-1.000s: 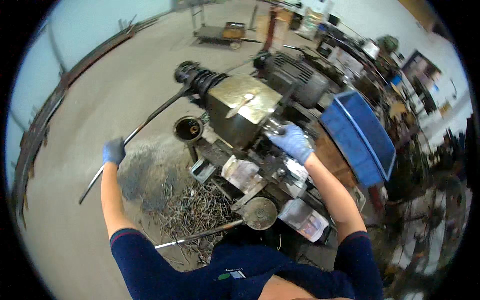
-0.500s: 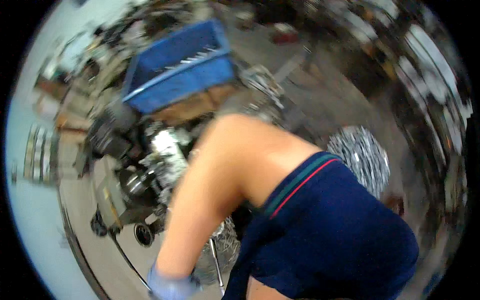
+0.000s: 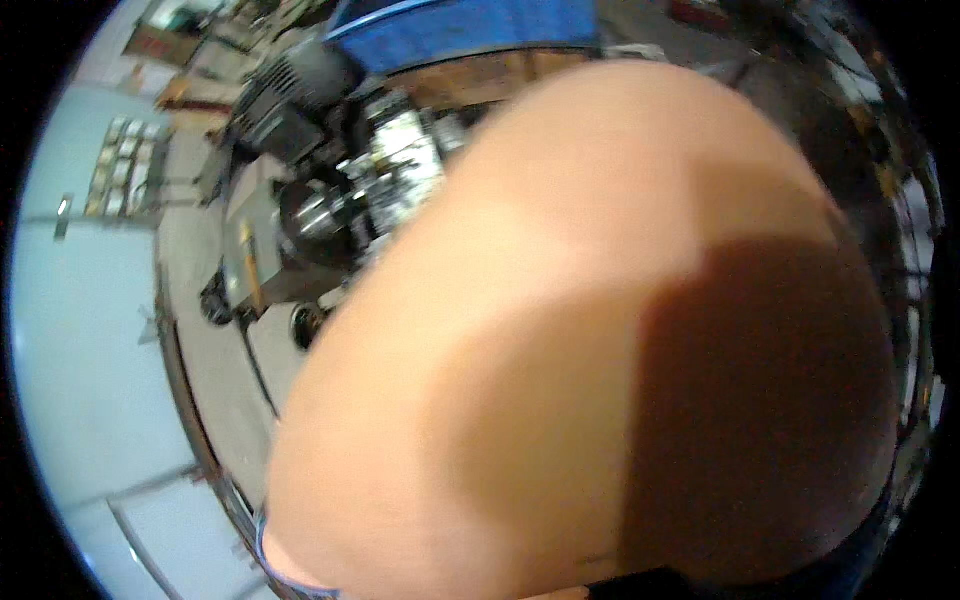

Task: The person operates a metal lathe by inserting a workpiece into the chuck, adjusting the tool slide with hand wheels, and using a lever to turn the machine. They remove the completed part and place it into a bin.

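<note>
A bare bent arm, apparently my right one, fills the middle and right of the view, close to the camera and blurred. Its hand lies outside the picture; only a thin blue edge [image 3: 268,560], likely a glove cuff, shows at the lower left. My left hand does not appear. Left of the arm stands a small lathe-like machine [image 3: 245,270] with a round metal chuck [image 3: 308,215]. Bright metal shavings [image 3: 405,160] cover the part beside the chuck. Whatever the hands hold or touch is hidden.
A grey finned motor [image 3: 300,85] sits behind the chuck. Beyond it, a blue plastic bin [image 3: 480,35] rests on brown wooden boards [image 3: 470,80]. A pale blue wall [image 3: 100,330] runs along the left, with a rack of small compartments [image 3: 125,165] on it.
The arm has come much nearer the camera and covers far more of the view. The gloved hand has left the picture at the lower edge. The view has shifted, placing the bin higher.
</note>
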`<state>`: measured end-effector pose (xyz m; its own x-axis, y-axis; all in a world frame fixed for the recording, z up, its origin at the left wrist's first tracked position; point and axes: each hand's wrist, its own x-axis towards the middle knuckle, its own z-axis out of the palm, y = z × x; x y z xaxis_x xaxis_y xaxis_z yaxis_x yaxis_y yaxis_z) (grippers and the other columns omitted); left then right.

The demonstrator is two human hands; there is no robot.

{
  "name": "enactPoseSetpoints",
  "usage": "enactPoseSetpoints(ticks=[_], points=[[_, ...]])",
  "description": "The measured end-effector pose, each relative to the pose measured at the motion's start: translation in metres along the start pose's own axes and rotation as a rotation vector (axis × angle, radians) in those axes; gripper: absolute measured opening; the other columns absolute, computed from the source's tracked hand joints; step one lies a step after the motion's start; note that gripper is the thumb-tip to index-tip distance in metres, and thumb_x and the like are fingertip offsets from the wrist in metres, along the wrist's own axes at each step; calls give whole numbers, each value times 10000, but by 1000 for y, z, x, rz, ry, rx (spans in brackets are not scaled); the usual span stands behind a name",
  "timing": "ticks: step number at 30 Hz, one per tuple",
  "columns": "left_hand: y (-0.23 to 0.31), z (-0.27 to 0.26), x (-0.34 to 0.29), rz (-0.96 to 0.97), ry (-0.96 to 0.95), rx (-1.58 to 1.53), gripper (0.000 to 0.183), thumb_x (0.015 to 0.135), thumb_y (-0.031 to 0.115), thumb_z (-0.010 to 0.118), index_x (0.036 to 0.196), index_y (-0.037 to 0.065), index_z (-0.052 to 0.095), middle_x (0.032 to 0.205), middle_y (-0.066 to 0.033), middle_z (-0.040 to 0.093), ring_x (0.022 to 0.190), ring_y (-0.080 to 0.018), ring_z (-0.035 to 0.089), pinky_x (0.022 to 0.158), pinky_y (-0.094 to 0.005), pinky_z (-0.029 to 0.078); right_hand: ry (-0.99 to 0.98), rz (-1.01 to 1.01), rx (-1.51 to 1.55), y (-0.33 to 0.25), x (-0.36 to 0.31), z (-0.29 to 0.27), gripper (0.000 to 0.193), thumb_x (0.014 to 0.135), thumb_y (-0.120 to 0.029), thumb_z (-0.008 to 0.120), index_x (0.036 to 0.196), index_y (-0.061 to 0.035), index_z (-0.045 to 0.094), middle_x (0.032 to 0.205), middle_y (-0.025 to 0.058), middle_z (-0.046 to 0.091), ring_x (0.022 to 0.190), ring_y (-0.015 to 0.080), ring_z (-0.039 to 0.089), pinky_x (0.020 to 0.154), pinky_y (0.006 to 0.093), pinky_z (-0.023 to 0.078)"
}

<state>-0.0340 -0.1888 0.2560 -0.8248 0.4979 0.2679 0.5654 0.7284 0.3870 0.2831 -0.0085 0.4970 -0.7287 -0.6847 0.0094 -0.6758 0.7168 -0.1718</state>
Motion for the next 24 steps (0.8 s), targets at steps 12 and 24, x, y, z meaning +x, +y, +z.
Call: enactPoseSetpoints(ticks=[12,24], points=[[-3,106,13,45,270,-173,283,889,229,516,997,1,643,779,-118,662,573,-243,571,570,-344,475,118,380,129,25,-90,42,140,653,-192,650,648,-53,663,707,121,638,706,279,628,620,426,492],[56,243,1,503,-705,435,324,816,317,541,1045,94,586,993,-187,633,939,-373,598,779,-448,484,792,1389,309,-74,-306,173,313,690,-338,727,754,-44,639,755,143,608,715,316,605,654,383,489]])
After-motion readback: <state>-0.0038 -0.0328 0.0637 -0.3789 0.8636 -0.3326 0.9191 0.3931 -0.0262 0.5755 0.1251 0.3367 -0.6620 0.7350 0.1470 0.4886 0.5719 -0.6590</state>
